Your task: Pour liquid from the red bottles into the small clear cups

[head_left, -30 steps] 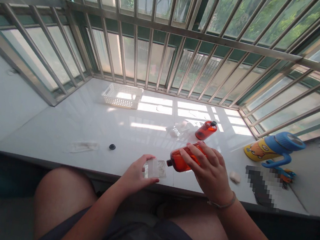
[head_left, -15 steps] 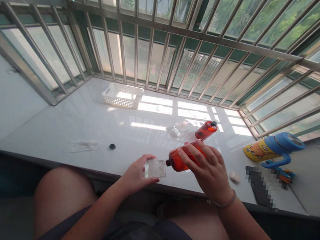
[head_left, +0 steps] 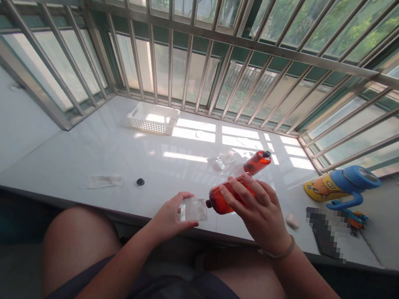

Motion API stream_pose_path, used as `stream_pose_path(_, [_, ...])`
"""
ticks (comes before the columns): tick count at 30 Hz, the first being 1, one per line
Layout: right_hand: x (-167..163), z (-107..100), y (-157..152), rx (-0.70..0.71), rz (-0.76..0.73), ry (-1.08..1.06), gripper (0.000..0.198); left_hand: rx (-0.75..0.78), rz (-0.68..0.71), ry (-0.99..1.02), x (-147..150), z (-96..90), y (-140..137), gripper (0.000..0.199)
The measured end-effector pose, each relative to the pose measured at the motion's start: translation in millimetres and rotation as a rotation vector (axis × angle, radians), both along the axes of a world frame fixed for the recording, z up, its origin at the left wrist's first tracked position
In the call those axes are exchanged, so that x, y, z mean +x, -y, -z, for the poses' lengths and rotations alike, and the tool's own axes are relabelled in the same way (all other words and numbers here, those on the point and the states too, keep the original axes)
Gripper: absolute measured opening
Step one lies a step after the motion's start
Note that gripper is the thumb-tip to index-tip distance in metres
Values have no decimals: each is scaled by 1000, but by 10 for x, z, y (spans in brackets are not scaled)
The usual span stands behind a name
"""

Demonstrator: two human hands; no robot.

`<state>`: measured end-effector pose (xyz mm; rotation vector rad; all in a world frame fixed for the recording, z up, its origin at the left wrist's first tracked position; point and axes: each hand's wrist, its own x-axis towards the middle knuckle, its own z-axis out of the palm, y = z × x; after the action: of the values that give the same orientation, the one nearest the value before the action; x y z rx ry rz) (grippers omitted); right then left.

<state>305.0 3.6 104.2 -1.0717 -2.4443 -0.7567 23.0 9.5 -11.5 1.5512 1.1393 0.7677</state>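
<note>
My right hand (head_left: 257, 201) is wrapped around a translucent red-orange bottle (head_left: 219, 200), tilted so its dark neck points left and slightly down. The bottle's mouth is at the right edge of a small clear plastic box (head_left: 195, 209). Thumb and fingers of my left hand (head_left: 172, 217) grip that box by its left side, close to the front edge of the white ledge (head_left: 177, 176). Whether liquid is flowing is too small to tell. A black cap (head_left: 140, 182) lies left of my left hand. Behind the tilted bottle stands a second red-orange bottle (head_left: 257, 162) with a black cap.
A white perforated basket (head_left: 153, 119) sits at the back left. Clear plastic wrapping (head_left: 224, 161) and a flat clear packet (head_left: 105, 181) lie on the ledge. At right are a blue-and-yellow flask (head_left: 340, 183), a pale lump (head_left: 292, 221) and a dark, partly pixelated object (head_left: 322, 234). Metal window bars (head_left: 205, 74) rise behind.
The bottle in my right hand has shifted very slightly left, its mouth a little closer over the plastic box. My left hand stays in place.
</note>
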Motion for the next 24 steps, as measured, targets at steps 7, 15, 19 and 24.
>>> stream_pose_path(7, [-19,-30,-4,19,-8,-1,49,-4,4,-11,-7,12,-4,70])
stream_pose_path(15, [-51,-60,-4,29,-44,-6,45,5,1,-16,-13,14,3,71])
stream_pose_path(19, [-50,-70,-5,13,-36,7,48,2,-2,-10,-17,6,8,71])
stream_pose_path(24, [-51,-77,-3,-37,-36,-15,58,-2,-4,-5,-19,17,8,71])
